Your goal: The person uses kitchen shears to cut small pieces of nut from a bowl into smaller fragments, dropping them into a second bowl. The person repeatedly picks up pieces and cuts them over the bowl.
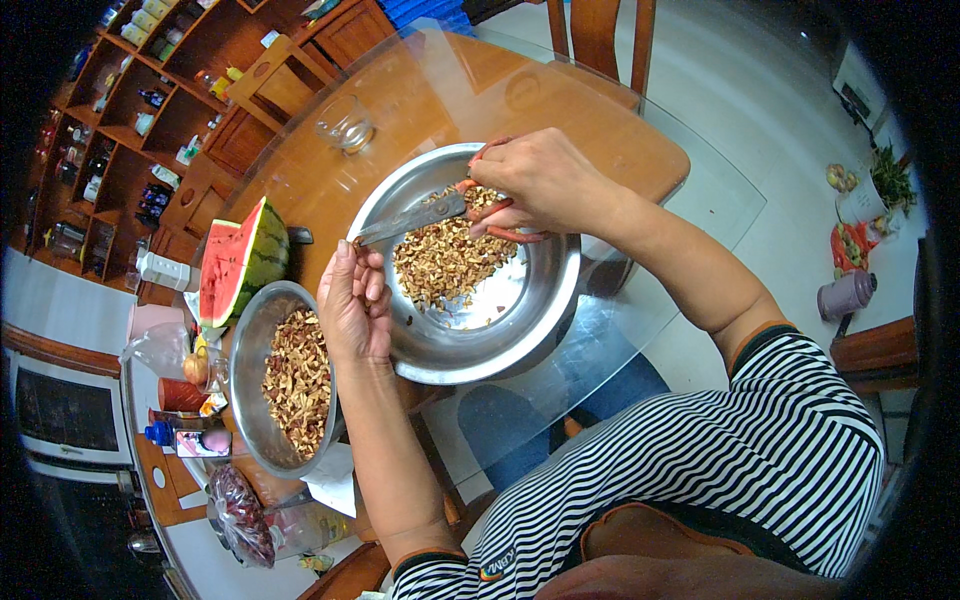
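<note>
My right hand (pixel 536 184) grips scissors (pixel 420 217) with orange-red handles. Their blades reach left over a wide stainless steel basin (pixel 480 367), which holds a heap of small chopped tan and brown dried pieces (pixel 454 259). At the blade tips, my left hand (pixel 356 300) pinches a small brown piece (pixel 357 242) between thumb and fingers, mostly hidden. Left of that wrist stands a smaller steel bowl (pixel 247 420) of larger reddish-brown and tan dried pieces (pixel 298 382).
A cut watermelon (pixel 255 262) sits beyond the smaller bowl. A drinking glass (pixel 346 127) stands on the glass-topped wooden table (pixel 600 135). A lit phone (pixel 202 442) and a plastic bag of dark red items (pixel 240 517) lie at left. A wooden chair (pixel 600 37) stands behind the table.
</note>
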A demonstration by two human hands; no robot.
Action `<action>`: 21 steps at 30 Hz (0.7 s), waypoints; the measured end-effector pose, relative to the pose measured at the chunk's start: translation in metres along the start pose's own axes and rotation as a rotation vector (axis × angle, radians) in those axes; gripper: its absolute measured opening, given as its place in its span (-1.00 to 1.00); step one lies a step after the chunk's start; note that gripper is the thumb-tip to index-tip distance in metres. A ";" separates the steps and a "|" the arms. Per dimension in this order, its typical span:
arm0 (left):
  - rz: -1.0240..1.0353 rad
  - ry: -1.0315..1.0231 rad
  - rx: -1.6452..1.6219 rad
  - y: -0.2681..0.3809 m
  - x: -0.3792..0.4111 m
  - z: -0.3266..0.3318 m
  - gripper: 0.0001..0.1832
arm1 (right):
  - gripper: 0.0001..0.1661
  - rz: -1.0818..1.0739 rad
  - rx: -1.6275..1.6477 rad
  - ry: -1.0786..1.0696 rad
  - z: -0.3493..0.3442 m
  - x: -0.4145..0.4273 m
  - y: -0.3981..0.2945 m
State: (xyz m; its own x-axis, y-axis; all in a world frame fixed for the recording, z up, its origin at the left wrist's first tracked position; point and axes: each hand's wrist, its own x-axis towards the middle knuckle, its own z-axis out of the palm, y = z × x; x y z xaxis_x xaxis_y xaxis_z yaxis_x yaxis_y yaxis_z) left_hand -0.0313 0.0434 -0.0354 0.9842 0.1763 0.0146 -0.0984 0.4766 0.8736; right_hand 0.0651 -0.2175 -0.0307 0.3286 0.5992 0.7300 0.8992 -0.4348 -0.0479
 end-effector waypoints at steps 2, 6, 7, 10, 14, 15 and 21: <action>-0.013 -0.012 -0.010 0.000 0.000 -0.002 -0.73 | -0.40 0.061 0.028 -0.099 -0.004 0.001 -0.004; -0.051 -0.031 -0.079 0.002 0.000 -0.005 -0.77 | -0.31 0.175 0.105 -0.234 -0.010 0.004 -0.009; -0.064 -0.032 -0.097 0.002 0.000 -0.005 -0.77 | -0.29 0.196 0.130 -0.248 -0.009 0.004 -0.008; -0.052 -0.073 -0.120 0.002 -0.001 -0.004 -0.78 | -0.26 0.251 0.202 -0.294 -0.008 0.004 -0.008; -0.042 -0.072 -0.101 0.003 0.001 -0.005 -0.78 | -0.27 0.300 0.251 -0.365 -0.009 0.005 -0.009; -0.027 -0.051 -0.096 0.002 0.000 -0.002 -0.80 | -0.28 0.311 0.256 -0.383 -0.009 0.004 -0.009; -0.021 -0.007 -0.077 0.003 -0.002 -0.001 -0.86 | -0.31 0.406 0.355 -0.469 -0.016 0.009 -0.016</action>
State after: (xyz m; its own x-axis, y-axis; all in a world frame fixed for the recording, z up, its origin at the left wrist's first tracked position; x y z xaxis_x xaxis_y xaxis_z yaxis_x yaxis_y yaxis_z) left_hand -0.0338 0.0452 -0.0328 0.9872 0.1595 0.0005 -0.0885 0.5452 0.8336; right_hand 0.0493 -0.2162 -0.0123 0.6752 0.6971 0.2410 0.6929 -0.4876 -0.5311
